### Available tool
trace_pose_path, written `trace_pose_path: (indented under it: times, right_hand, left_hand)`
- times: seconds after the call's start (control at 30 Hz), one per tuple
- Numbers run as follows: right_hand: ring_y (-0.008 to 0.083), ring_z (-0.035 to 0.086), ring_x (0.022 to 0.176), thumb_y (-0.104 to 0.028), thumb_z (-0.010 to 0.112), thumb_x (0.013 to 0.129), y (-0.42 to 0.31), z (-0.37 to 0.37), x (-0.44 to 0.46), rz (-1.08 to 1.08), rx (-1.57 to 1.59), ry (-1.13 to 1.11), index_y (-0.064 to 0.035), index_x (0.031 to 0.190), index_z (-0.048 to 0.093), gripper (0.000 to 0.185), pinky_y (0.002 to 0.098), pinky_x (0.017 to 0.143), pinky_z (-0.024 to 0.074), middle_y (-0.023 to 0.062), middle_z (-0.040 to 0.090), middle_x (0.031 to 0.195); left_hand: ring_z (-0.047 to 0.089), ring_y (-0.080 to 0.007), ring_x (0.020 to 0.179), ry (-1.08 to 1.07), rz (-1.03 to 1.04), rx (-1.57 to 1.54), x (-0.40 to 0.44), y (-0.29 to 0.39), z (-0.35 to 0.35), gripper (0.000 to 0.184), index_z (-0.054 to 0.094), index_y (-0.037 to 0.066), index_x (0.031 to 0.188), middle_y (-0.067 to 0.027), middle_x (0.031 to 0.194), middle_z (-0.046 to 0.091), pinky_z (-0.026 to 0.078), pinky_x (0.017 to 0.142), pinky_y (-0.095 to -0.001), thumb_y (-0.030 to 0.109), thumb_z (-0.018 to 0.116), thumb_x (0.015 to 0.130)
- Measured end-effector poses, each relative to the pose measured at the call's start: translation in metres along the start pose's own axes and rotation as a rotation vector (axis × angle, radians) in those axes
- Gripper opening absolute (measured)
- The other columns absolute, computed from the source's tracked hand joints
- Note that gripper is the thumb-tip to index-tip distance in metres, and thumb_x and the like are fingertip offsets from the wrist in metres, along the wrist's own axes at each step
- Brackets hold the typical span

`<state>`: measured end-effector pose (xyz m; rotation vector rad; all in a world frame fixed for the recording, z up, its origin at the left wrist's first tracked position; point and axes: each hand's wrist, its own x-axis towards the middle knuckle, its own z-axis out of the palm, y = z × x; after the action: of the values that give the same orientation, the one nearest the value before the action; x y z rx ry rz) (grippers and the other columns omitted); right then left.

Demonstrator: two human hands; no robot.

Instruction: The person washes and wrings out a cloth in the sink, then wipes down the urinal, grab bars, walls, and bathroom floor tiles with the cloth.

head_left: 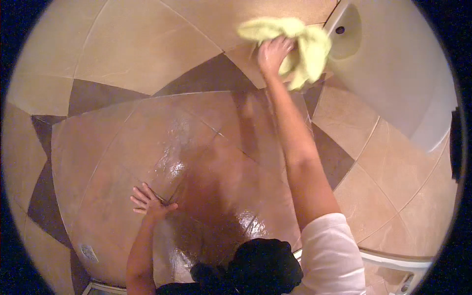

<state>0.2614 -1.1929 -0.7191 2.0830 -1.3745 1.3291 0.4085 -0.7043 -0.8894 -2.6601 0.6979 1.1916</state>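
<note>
My right hand (274, 55) stretches far ahead and grips a pale yellow cloth (314, 51), bunched and spilling out past the fingers. The cloth lies against the beige tiles beside a white basin (403, 64). My left hand (153, 204) is lower and to the left, with its fingers spread over the wet brown tiled surface (196, 162). Nothing is in that hand. Shiny wet patches show near it and closer to my body.
Dark triangular tiles (211, 76) border the brown area. The basin at upper right has a dark round hole (339, 30). A small drain cover (89, 253) sits at lower left. White framing (393, 262) crosses the lower right.
</note>
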Motion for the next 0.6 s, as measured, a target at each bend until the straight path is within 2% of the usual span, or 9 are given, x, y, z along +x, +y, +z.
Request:
trace_pose_path:
  times: [0.03,0.07,0.17,0.27,0.37,0.43,0.47,0.53,0.6]
  right_hand:
    - [0.0472,0.038,0.116,-0.024,0.045,0.081,-0.001,-0.013,-0.015,0.063,0.007,-0.23,0.007,0.105,0.056,0.041,0.0556,0.104,0.0184,0.0344,0.047,0.117]
    - [0.0455,0.041,0.113,-0.024,0.048,0.081,0.0,-0.017,-0.017,-0.098,0.221,-0.039,0.0038,0.098,0.06,0.035,0.0557,0.102,0.0213,0.0308,0.053,0.11]
    - [0.0433,0.045,0.108,-0.023,0.053,0.079,0.013,-0.069,-0.003,-0.02,0.436,-0.29,0.0017,0.101,0.061,0.034,0.0549,0.097,0.0276,0.0258,0.055,0.11]
    - [0.0382,0.052,0.098,-0.013,0.059,0.075,0.016,-0.137,0.024,-0.337,-0.383,-0.102,0.0014,0.094,0.065,0.024,0.043,0.088,0.0373,0.0219,0.059,0.103]
    - [0.0357,0.053,0.099,-0.017,0.063,0.073,0.038,-0.164,0.039,-0.247,-0.429,-0.317,0.0023,0.101,0.061,0.034,0.0403,0.087,0.0399,0.0215,0.057,0.111]
    - [0.0317,0.052,0.104,-0.029,0.067,0.072,0.096,-0.139,0.031,-0.804,-1.03,-0.224,0.0035,0.109,0.055,0.051,0.0377,0.092,0.0402,0.0194,0.056,0.108]
    - [0.0317,0.052,0.104,-0.029,0.067,0.072,0.073,-0.15,0.039,-0.808,-1.035,-0.21,0.0035,0.109,0.055,0.051,0.0377,0.092,0.0402,0.0194,0.056,0.108]
    - [0.0357,0.052,0.101,-0.028,0.065,0.075,0.017,-0.17,0.049,-0.45,-0.609,-0.284,0.0049,0.107,0.05,0.048,0.0425,0.085,0.0418,0.0202,0.054,0.108]
    - [0.0384,0.053,0.097,-0.04,0.061,0.078,-0.013,-0.178,0.071,-0.477,-0.538,-0.07,0.005,0.097,0.055,0.049,0.0459,0.083,0.0416,0.0233,0.056,0.098]
  left_hand:
    - [-0.03,-0.0468,0.126,0.009,0.012,-0.008,0.002,-0.004,0.002,0.153,-0.026,0.017,0.137,-0.0189,0.14,-0.035,-0.004,0.095,-0.0716,0.063,0.081,0.038]
    - [-0.03,-0.0473,0.126,0.02,0.026,-0.02,0.002,-0.004,0.002,0.153,-0.026,0.017,0.137,-0.0191,0.14,-0.035,-0.004,0.095,-0.0715,0.062,0.081,0.039]
    - [-0.029,-0.0469,0.127,0.035,0.021,-0.03,-0.006,0.001,-0.004,0.148,-0.021,0.015,0.14,-0.0195,0.142,-0.031,-0.003,0.096,-0.0712,0.054,0.083,0.043]
    - [-0.028,-0.047,0.127,0.041,0.05,-0.043,-0.007,-0.001,-0.003,0.147,-0.021,0.016,0.14,-0.019,0.142,-0.032,-0.003,0.096,-0.0714,0.053,0.084,0.043]
    - [-0.028,-0.0466,0.128,0.056,0.063,-0.065,-0.007,-0.003,-0.002,0.147,-0.021,0.016,0.14,-0.0186,0.142,-0.031,-0.002,0.096,-0.0713,0.053,0.083,0.044]
    - [-0.028,-0.0462,0.128,0.056,0.06,-0.071,-0.007,-0.005,0.001,0.146,-0.021,0.016,0.14,-0.0186,0.143,-0.03,-0.003,0.096,-0.0708,0.053,0.083,0.044]
    - [-0.028,-0.0458,0.128,0.067,0.049,-0.075,-0.006,-0.002,-0.001,0.146,-0.02,0.016,0.14,-0.0186,0.143,-0.03,-0.003,0.097,-0.0703,0.052,0.083,0.044]
    - [-0.028,-0.0454,0.128,0.057,0.047,-0.085,-0.012,0.0,-0.007,0.146,-0.02,0.016,0.14,-0.0184,0.143,-0.029,-0.003,0.097,-0.0697,0.052,0.084,0.044]
    - [-0.028,-0.0449,0.129,0.051,0.045,-0.087,-0.013,0.003,-0.009,0.145,-0.02,0.017,0.14,-0.0183,0.143,-0.029,-0.004,0.098,-0.069,0.051,0.084,0.044]
